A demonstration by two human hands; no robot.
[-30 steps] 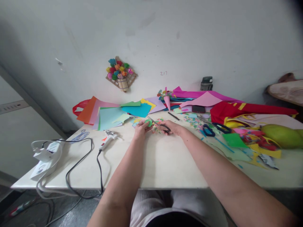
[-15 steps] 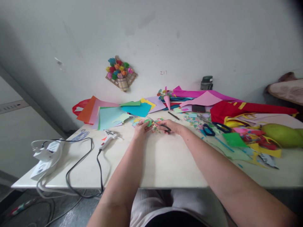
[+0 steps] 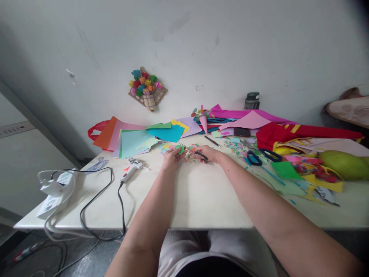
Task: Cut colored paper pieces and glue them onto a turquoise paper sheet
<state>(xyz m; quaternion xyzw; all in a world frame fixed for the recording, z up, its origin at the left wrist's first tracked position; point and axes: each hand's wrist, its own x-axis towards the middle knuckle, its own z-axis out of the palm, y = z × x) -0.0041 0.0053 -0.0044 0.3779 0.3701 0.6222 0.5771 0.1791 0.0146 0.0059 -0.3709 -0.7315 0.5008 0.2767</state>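
In my left hand [image 3: 172,157] is a small piece of green paper [image 3: 180,149], pinched between thumb and fingers. My right hand [image 3: 209,154] is closed round the dark handles of a pair of scissors [image 3: 196,152]. Its blades point left, close to the green paper; whether they touch it I cannot tell. Small coloured paper cuttings [image 3: 188,156] lie on the table under and between both hands. A black pen [image 3: 212,141] rests just beyond my right hand.
A white glue gun [image 3: 131,172] and a power strip [image 3: 59,192] with loose cords occupy the left. Coloured paper sheets [image 3: 135,142] lie along the back. To the right are blue-handled scissors [image 3: 254,158], paper scraps [image 3: 285,170], red cloth [image 3: 311,132] and a green fruit [image 3: 343,164].
Almost nothing differs. Both hands stay in the same place, still holding the green paper and the scissors.
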